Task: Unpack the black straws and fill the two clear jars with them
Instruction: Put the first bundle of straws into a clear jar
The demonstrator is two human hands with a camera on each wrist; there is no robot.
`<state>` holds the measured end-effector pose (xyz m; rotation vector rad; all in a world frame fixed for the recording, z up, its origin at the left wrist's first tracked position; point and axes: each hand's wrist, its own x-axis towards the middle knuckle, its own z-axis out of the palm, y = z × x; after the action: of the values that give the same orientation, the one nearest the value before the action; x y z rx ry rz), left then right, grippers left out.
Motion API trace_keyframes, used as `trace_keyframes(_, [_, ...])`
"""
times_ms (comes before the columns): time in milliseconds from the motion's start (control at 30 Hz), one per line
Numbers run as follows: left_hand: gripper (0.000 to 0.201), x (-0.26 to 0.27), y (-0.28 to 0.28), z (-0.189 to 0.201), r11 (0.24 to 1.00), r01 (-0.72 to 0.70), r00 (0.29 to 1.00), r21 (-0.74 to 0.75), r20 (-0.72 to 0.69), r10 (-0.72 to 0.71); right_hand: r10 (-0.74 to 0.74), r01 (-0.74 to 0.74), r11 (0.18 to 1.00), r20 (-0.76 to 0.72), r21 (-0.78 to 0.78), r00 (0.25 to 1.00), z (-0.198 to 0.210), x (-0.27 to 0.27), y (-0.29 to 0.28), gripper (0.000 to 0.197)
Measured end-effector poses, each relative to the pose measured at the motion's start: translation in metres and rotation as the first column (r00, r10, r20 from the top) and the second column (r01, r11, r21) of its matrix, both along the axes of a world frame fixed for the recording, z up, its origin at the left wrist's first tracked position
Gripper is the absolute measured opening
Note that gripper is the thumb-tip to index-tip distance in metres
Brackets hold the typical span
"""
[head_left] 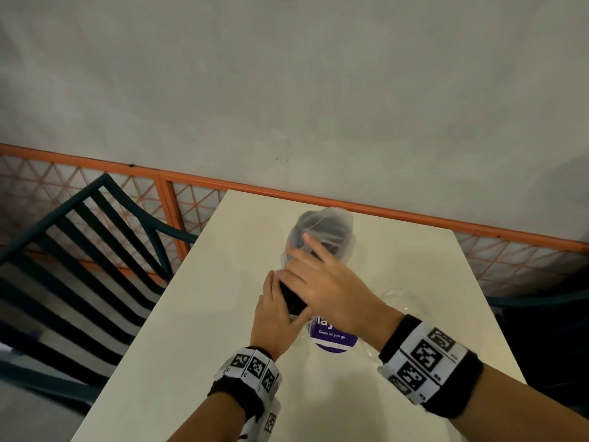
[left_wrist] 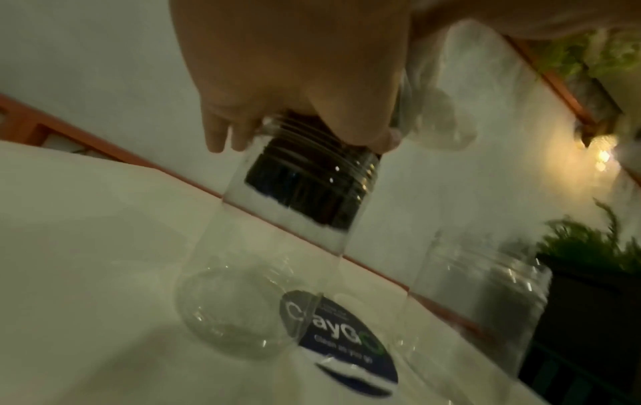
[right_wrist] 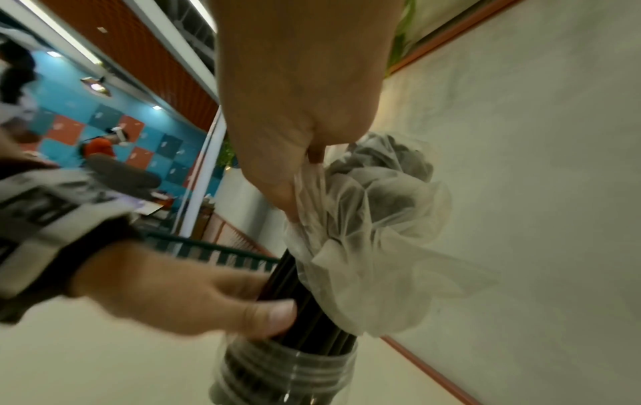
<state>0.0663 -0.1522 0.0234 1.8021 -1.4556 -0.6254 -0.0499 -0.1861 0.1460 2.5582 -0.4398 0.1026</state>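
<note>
A bundle of black straws (right_wrist: 305, 287) stands with its lower end inside a clear jar (left_wrist: 277, 246) on the white table (head_left: 197, 314). My left hand (head_left: 283, 301) grips the straws just above the jar's threaded mouth (right_wrist: 284, 364). A thin clear plastic bag (head_left: 322, 231) still covers the upper part of the bundle, bunched up. My right hand (head_left: 306, 266) pinches this bag (right_wrist: 364, 219) between thumb and fingers. The second clear jar (head_left: 398, 298) stands to the right with no straws in it (left_wrist: 485, 287).
A round purple sticker (head_left: 333, 336) reading "Clean as you go" lies on the table under the jars. A dark green slatted chair (head_left: 95, 250) stands left of the table. An orange-framed lattice rail (head_left: 414, 218) and a grey wall run behind it.
</note>
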Motion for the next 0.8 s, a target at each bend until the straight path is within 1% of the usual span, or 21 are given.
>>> trace_keyframes(67, [0.087, 0.008, 0.001, -0.002, 0.995, 0.086, 0.994, 0.043, -0.076, -0.083, 0.000, -0.008, 0.998, -0.151, -0.058, 0.988, -0.011, 0.007, 0.006, 0.036])
trace_keyframes(100, [0.084, 0.014, 0.002, -0.003, 0.989, 0.130, 0.985, 0.063, -0.123, -0.122, 0.000, -0.018, 0.996, -0.196, -0.090, 0.981, -0.018, 0.009, 0.008, 0.036])
trace_keyframes(133, [0.083, 0.020, 0.004, -0.002, 0.983, 0.170, 0.973, 0.075, -0.170, -0.155, 0.010, -0.033, 0.994, -0.210, -0.102, 0.978, -0.024, 0.009, 0.009, 0.034])
trace_keyframes(167, [0.087, 0.026, 0.007, -0.001, 0.977, 0.198, 0.961, 0.078, -0.211, -0.177, 0.032, -0.052, 0.994, -0.202, -0.096, 0.979, -0.030, 0.010, 0.011, 0.034])
trace_keyframes(233, [0.102, 0.038, 0.015, 0.003, 0.968, 0.241, 0.936, 0.069, -0.280, -0.213, 0.076, -0.093, 0.992, -0.175, -0.089, 0.982, -0.040, 0.009, 0.013, 0.035])
trace_keyframes(267, [0.107, 0.044, 0.017, 0.004, 0.964, 0.260, 0.917, 0.052, -0.327, -0.230, 0.088, -0.105, 0.990, -0.164, -0.095, 0.983, -0.043, 0.008, 0.014, 0.036])
trace_keyframes(300, [0.107, 0.051, 0.019, 0.005, 0.963, 0.267, 0.896, 0.030, -0.377, -0.237, 0.091, -0.106, 0.990, -0.146, -0.096, 0.985, -0.044, 0.007, 0.015, 0.038])
trace_keyframes(333, [0.104, 0.057, 0.021, 0.007, 0.965, 0.261, 0.876, -0.006, -0.419, -0.240, 0.088, -0.099, 0.991, -0.118, -0.090, 0.989, -0.045, 0.006, 0.015, 0.044])
trace_keyframes(400, [0.096, 0.062, 0.024, 0.016, 0.972, 0.219, 0.851, -0.087, -0.470, -0.234, 0.069, -0.072, 0.995, -0.046, -0.067, 0.997, -0.046, 0.002, 0.015, 0.064])
trace_keyframes(433, [0.091, 0.062, 0.025, 0.021, 0.973, 0.196, 0.853, -0.120, -0.469, -0.230, 0.056, -0.056, 0.997, 0.001, -0.055, 0.998, -0.046, -0.001, 0.015, 0.071])
trace_keyframes(467, [0.086, 0.062, 0.025, 0.026, 0.974, 0.165, 0.860, -0.157, -0.461, -0.220, 0.036, -0.033, 0.998, 0.057, -0.050, 0.998, -0.047, -0.004, 0.014, 0.073])
trace_keyframes(567, [0.068, 0.061, 0.025, 0.034, 0.974, 0.016, 0.902, -0.224, -0.416, -0.111, -0.031, 0.034, 0.999, 0.240, -0.010, 0.970, -0.055, -0.016, 0.013, 0.066])
trace_keyframes(600, [0.067, 0.060, 0.024, 0.036, 0.973, -0.020, 0.908, -0.232, -0.410, -0.079, -0.051, 0.051, 0.999, 0.280, 0.007, 0.959, -0.057, -0.021, 0.014, 0.065])
trace_keyframes(667, [0.077, 0.060, 0.022, 0.041, 0.958, -0.047, 0.923, -0.282, -0.379, -0.066, -0.087, 0.083, 0.996, 0.298, 0.024, 0.951, -0.060, -0.030, 0.016, 0.065])
trace_keyframes(733, [0.086, 0.061, 0.017, 0.050, 0.935, -0.027, 0.950, -0.354, -0.301, -0.087, -0.095, 0.080, 0.995, 0.288, 0.064, 0.953, -0.060, -0.039, 0.015, 0.063])
trace_keyframes(767, [0.087, 0.062, 0.014, 0.055, 0.924, -0.002, 0.968, -0.382, -0.234, -0.095, -0.077, 0.059, 0.996, 0.291, 0.070, 0.954, -0.059, -0.042, 0.014, 0.057])
trace_keyframes(800, [0.084, 0.063, 0.010, 0.060, 0.918, 0.036, 0.984, -0.396, -0.148, -0.102, -0.055, 0.037, 0.997, 0.308, 0.064, 0.950, -0.058, -0.044, 0.013, 0.047])
